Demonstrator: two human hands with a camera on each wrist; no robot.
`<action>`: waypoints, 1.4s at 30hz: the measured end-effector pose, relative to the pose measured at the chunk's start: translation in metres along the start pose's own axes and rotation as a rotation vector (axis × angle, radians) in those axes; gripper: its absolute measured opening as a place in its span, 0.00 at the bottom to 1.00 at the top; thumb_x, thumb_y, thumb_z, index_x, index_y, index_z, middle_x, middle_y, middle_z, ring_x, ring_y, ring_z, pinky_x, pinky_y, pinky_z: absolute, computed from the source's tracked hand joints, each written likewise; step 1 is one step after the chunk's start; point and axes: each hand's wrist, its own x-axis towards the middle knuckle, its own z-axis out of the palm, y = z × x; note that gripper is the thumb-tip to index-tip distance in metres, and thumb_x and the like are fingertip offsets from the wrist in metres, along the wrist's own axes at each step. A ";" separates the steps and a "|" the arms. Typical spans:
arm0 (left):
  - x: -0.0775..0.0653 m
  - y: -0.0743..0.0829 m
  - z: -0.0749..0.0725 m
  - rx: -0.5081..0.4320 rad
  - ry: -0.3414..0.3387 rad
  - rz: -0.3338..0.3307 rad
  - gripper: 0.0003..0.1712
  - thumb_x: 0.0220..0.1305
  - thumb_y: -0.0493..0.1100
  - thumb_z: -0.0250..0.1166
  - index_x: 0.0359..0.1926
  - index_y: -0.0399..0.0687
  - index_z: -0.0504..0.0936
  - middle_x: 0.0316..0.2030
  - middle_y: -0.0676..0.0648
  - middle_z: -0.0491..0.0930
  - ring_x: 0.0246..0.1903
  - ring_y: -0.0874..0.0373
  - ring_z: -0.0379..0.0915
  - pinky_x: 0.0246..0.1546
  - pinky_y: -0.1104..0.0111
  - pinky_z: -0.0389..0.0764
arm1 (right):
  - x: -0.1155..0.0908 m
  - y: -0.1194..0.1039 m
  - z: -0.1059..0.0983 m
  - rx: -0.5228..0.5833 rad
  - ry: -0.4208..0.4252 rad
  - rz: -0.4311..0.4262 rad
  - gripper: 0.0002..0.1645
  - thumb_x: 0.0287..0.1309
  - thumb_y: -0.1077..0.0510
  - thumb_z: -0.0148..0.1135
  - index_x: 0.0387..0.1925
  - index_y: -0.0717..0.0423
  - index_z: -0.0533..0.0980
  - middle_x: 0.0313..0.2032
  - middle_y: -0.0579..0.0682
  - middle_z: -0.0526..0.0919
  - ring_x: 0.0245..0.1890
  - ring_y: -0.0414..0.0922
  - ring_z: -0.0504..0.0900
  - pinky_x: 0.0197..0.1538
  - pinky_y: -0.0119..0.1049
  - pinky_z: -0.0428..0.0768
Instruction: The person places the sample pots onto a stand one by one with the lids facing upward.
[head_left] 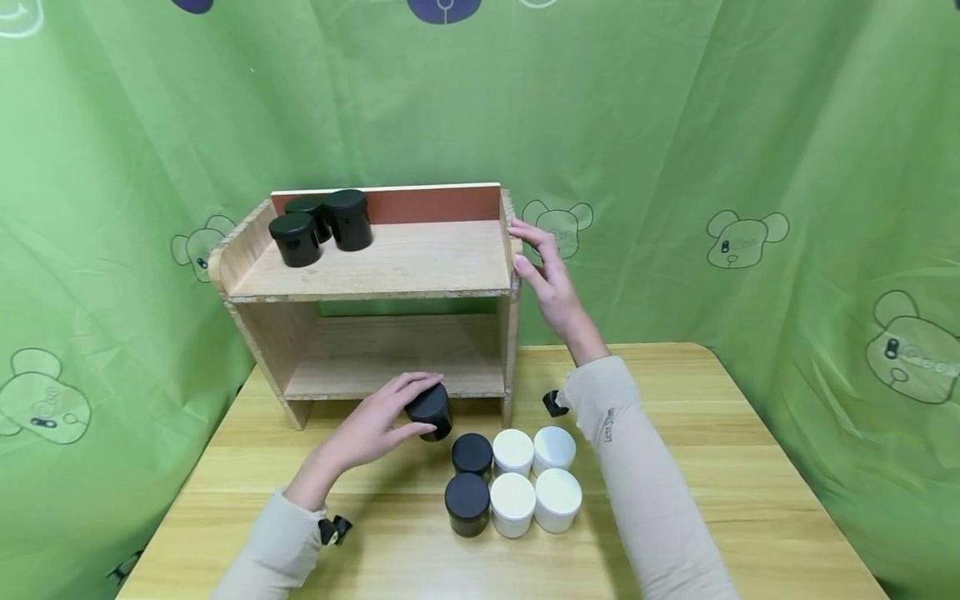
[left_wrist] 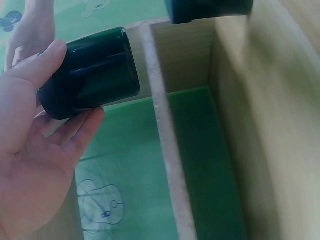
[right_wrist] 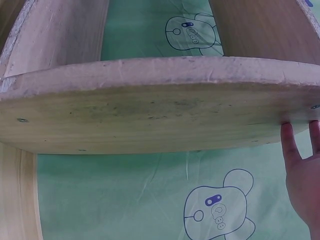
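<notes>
Fingers and thumb of the left hand (head_left: 369, 421) pinch a black jar (head_left: 430, 412) from opposite sides, thumb on one flank and fingers on the other. The jar is in front of the wooden shelf (head_left: 367, 293), near the front edge of its lower board (head_left: 401, 354) — whether its base touches the table (head_left: 390, 525), I cannot tell. The right hand (head_left: 553, 292) has its fingers spread and nearly straight, the thumb well apart from them; in the right wrist view two fingertips touch the outer face of the shelf's right side panel (right_wrist: 165, 117).

Near the held jar, six jars stand upright on the table in two rows of three: a pair of black jars (head_left: 468, 506) at the left end and four white jars (head_left: 513, 504) beside them. Three more black jars (head_left: 350, 223) stand close together at the left end of the shelf's top board (head_left: 420, 267), in front of its reddish back strip (head_left: 442, 204). Behind everything hangs a green curtain (head_left: 637, 125) — printed with outlined bear heads.
</notes>
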 end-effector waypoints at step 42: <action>0.022 0.050 -0.093 0.009 0.165 0.098 0.37 0.64 0.48 0.75 0.72 0.56 0.74 0.63 0.49 0.74 0.35 0.60 0.76 0.33 0.71 0.82 | 0.000 0.000 -0.001 -0.008 -0.002 0.006 0.26 0.76 0.60 0.50 0.71 0.58 0.66 0.77 0.49 0.62 0.78 0.46 0.58 0.75 0.61 0.65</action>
